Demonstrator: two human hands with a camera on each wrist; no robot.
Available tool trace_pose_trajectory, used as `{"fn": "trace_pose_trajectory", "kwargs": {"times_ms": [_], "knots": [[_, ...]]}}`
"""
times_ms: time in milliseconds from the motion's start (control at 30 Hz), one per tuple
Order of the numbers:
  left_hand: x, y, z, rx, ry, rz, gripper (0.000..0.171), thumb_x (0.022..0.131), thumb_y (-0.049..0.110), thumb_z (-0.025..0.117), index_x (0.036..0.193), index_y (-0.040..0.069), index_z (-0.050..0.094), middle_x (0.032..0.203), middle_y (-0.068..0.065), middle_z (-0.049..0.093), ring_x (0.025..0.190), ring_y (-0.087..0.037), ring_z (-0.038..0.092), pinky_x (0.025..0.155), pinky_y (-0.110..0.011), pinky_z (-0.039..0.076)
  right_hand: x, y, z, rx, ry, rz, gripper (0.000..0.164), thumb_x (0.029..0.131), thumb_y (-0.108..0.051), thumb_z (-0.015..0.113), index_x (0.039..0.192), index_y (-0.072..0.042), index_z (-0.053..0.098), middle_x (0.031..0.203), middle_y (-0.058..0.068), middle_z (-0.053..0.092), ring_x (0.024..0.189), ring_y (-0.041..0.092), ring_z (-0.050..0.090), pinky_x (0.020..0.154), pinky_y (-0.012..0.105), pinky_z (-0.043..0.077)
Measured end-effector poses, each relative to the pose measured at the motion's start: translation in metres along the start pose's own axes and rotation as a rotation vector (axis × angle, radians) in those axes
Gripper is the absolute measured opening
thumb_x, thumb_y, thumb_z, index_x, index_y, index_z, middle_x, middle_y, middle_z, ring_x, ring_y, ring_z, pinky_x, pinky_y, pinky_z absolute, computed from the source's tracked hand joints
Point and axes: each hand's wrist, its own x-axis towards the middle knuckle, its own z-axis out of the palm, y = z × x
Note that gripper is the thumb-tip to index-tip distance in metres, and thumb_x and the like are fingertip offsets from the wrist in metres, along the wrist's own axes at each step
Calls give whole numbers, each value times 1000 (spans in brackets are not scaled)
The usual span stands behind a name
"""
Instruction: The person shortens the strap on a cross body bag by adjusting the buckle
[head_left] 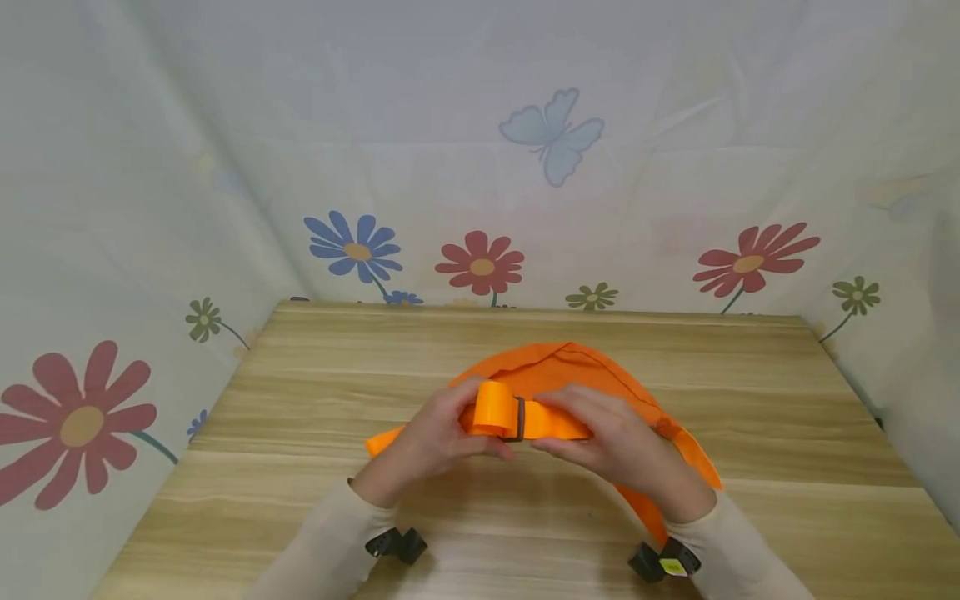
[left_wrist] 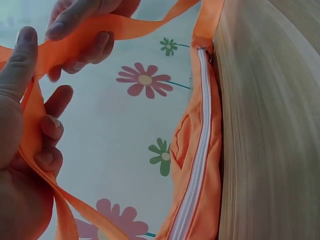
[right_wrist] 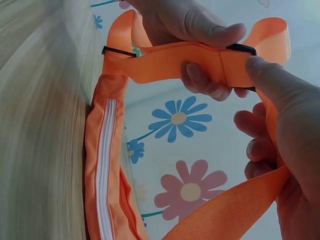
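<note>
An orange waist bag point(head_left: 581, 375) with a white zipper point(left_wrist: 199, 165) stands on the table behind both hands. Its orange strap point(head_left: 551, 421) is raised in front of it and runs through a dark slide buckle point(head_left: 519, 418). My left hand point(head_left: 438, 429) pinches the strap left of the buckle, where the webbing stands up in a loop point(head_left: 492, 407). On the other side my right hand point(head_left: 618, 433) grips the strap between thumb and fingers, its thumb right at the buckle in the right wrist view. A second dark slider point(right_wrist: 119, 51) sits near the bag's end.
The wood-grain table point(head_left: 315, 375) extends around the bag on all sides. A white sheet point(head_left: 420, 167) printed with flowers and a butterfly hangs behind the table and along its sides. Small black devices point(head_left: 397, 544) are strapped to both wrists.
</note>
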Motion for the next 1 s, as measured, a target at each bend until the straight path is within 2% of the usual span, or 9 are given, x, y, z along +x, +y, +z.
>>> {"fn": "trace_pose_trajectory", "kwargs": {"times_ms": [167,333,500,633,733,867,1000], "knots": [[2,4,0,59,-4,-7,61,77,16,95,129,10,64,119,-3,72,106,-16,68,100,-33,62,1,-1,1,27,4,-4,45,101,-45,71,128,-9,73,105,-1,73,85,10,64,77,17,58],[2,8,-5,84,-43,0,60,80,15,95,132,11,66,122,-2,73,108,-17,67,101,-33,61,0,0,1,32,8,-7,43,101,-42,72,129,-9,72,105,-1,73,86,11,65,79,17,58],[0,8,-11,61,-57,-50,59,85,15,92,137,11,66,127,-2,74,110,-17,67,102,-31,60,0,1,1,28,14,-6,40,101,-36,76,129,-8,73,105,-1,73,86,11,65,79,18,57],[0,6,-10,44,-50,-74,58,84,15,93,135,11,66,128,-3,74,110,-18,68,101,-33,61,0,2,1,23,1,12,41,95,-28,85,129,-10,73,106,-2,73,87,10,65,79,18,57],[1,6,-8,57,-51,-91,57,84,17,93,135,13,67,129,-1,74,112,-18,68,104,-34,60,0,2,2,24,-11,25,44,94,-32,85,130,-10,73,107,-2,73,87,9,65,79,17,58],[2,8,-6,78,-60,-109,56,86,21,93,136,15,68,130,1,73,115,-17,67,108,-36,59,0,1,3,24,0,14,48,98,-44,75,131,-9,72,107,-1,74,86,10,66,79,17,59],[4,10,-4,121,-73,-88,54,85,21,93,133,14,70,127,2,74,112,-16,67,105,-35,60,0,1,4,36,4,-15,51,97,-42,77,134,-7,70,108,1,74,88,12,67,82,19,61]]}}
